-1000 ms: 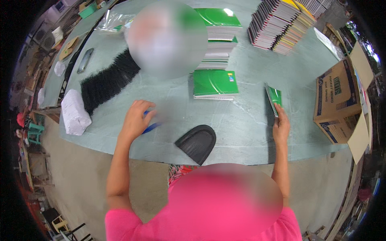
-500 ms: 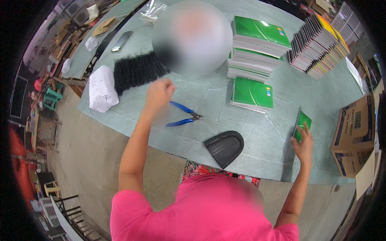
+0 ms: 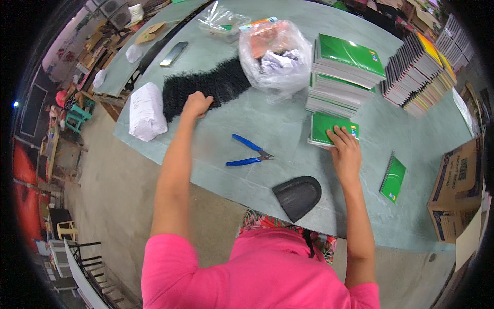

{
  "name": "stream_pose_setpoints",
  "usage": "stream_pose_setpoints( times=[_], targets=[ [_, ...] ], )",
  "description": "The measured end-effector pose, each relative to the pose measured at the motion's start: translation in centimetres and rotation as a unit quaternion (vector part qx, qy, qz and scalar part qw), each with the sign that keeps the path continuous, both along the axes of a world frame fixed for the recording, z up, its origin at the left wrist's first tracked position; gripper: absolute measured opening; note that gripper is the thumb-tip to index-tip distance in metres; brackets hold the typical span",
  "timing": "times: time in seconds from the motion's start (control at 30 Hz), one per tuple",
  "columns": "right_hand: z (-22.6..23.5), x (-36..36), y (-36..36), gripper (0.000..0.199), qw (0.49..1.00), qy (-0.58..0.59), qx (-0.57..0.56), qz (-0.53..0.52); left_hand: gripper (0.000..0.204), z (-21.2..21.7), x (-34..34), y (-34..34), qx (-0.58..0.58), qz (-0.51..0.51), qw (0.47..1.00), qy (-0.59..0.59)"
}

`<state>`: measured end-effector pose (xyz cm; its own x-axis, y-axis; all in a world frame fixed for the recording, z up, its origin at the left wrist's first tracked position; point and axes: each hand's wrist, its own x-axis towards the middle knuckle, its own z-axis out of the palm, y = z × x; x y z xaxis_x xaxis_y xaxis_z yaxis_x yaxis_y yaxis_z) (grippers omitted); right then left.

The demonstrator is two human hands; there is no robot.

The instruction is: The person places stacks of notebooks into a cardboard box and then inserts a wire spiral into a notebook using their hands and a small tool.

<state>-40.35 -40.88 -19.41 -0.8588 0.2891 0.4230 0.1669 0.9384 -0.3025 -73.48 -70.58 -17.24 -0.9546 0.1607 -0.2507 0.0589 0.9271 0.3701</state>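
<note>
My left hand (image 3: 196,105) is closed at the near edge of a pile of black spiral binding coils (image 3: 226,77), its fingertips pinching among them. My right hand (image 3: 346,149) lies on a short stack of green notebooks (image 3: 319,126), fingers spread over the top cover. To the right, a single green spiral-bound notebook (image 3: 393,179) lies flat on the table. Between my arms are blue-handled cutters (image 3: 247,160) with their handles apart, and a black rounded, ridged pad (image 3: 298,197) near the table edge.
Taller stacks of green notebooks (image 3: 339,67) stand behind my right hand, with more bound books (image 3: 411,72) further right. A clear plastic bag (image 3: 278,67) holds crumpled paper. A white wrapped bundle (image 3: 146,113), a phone (image 3: 174,54) and a cardboard box (image 3: 455,190) are also on the table.
My right hand has left the single notebook at the right and moved left onto the short green stack. My left hand has moved slightly away from me, onto the coils.
</note>
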Motion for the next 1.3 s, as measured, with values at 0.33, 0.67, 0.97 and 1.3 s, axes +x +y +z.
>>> stream_pose_setpoints(
  times=[0.33,0.67,0.97,1.3],
  targets=[
    [7.4,2.8,-0.7,0.022,0.999,0.021,-0.038,-0.022,0.043,-1.2,-0.1,-1.0,-0.088,0.012,0.984,0.157],
    [2.4,3.9,-4.3,0.014,0.997,-0.033,-0.031,0.069,0.044,-0.4,1.3,0.2,-0.092,-0.009,0.987,0.131],
    [3.9,4.3,-3.2,0.016,0.997,-0.072,-0.032,0.014,0.03,3.2,1.9,-2.6,0.205,0.024,0.87,0.447],
    [4.0,1.5,-4.8,0.014,0.994,-0.038,-0.097,0.033,0.024,7.5,15.4,4.8,0.443,-0.238,0.82,0.274]
  ],
)
